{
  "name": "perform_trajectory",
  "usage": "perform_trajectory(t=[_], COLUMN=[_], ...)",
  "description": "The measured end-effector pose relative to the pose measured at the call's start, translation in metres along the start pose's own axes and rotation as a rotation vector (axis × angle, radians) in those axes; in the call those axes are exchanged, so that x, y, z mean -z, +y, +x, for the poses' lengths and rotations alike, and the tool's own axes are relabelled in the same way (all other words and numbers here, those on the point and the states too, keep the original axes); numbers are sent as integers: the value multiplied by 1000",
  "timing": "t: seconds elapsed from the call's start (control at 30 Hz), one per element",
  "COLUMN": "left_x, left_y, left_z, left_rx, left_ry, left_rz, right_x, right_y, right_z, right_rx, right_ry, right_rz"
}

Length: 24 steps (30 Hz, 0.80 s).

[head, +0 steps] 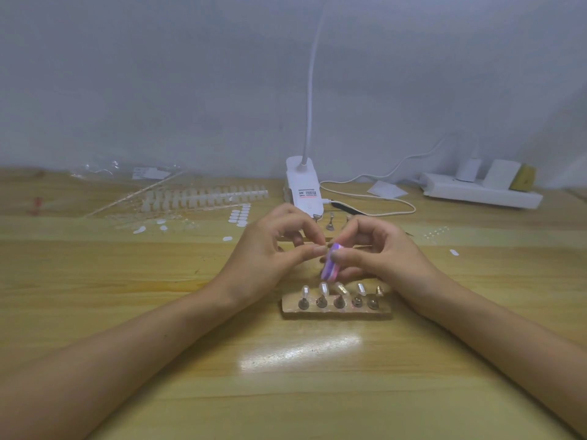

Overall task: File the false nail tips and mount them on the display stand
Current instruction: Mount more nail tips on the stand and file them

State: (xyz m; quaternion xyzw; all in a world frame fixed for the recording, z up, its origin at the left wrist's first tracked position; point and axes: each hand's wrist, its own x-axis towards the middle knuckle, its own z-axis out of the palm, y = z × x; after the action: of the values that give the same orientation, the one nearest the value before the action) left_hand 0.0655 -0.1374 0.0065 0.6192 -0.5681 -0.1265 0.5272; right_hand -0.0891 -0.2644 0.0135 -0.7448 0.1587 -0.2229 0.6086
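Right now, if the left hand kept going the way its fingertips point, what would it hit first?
The purple file block gripped in the right hand. The left hand points its fingertips right, straight at it, seemingly almost touching; depth is unclear.

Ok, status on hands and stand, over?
Left hand grip pinches tiny item, hidden. Right hand grips purple-pink filing block. Wooden display stand: four clear tips mounted, fifth post bare. Nothing obstructing.

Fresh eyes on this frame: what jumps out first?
Centre of the table: the right hand grips a purple-pink file block, the left hand pinching a small, mostly hidden piece at its top. Nearer the camera, a display stand holds clear tips on four of five pegs; a white clip lamp behind.
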Motion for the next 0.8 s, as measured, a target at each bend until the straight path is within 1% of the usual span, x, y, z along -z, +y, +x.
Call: perform_trajectory(t=[0.07,0.1,0.2,0.23,0.3,0.33,0.37,0.43,0.47,0.57,0.6,0.67,0.7,0.8], left_x=[0,0,0,0,-1,-1,0,0,0,0,0,0,0,0], left_y=[-1,-1,-1,-1,-1,-1,-1,-1,-2,-2,-3,-3,-3,-3], left_z=[0,0,0,0,0,0,1,1,0,0,0,0,0,1], left_rx=[7,9,0,-3,1,3,2,-4,-5,-1,-3,-1,3,3], left_ry=[13,29,23,12,14,23,30,22,13,9,15,14,11,16], left_rz=[-4,-3,1,0,-9,-10,-6,-1,-4,-17,-15,-9,-7,-12], right_x=[2,3,0,-1,0,1,1,0,-1,2,2,0,0,2], right_y=[1,1,0,0,0,0,0,-2,-1,0,0,-1,0,1], right_z=[1,2,0,-1,1,1,1,-1,-1,1,1,0,0,2], right_rx=[3,6,6,8,10,11,7,-4,0,10,8,-1,3,9], right_ry=[103,119,-8,-6,96,119,101,6,-4,125,114,12,-3,137], right_rz=[71,95,3,-13,45,75,77,1,-13,79,84,11,-11,69])
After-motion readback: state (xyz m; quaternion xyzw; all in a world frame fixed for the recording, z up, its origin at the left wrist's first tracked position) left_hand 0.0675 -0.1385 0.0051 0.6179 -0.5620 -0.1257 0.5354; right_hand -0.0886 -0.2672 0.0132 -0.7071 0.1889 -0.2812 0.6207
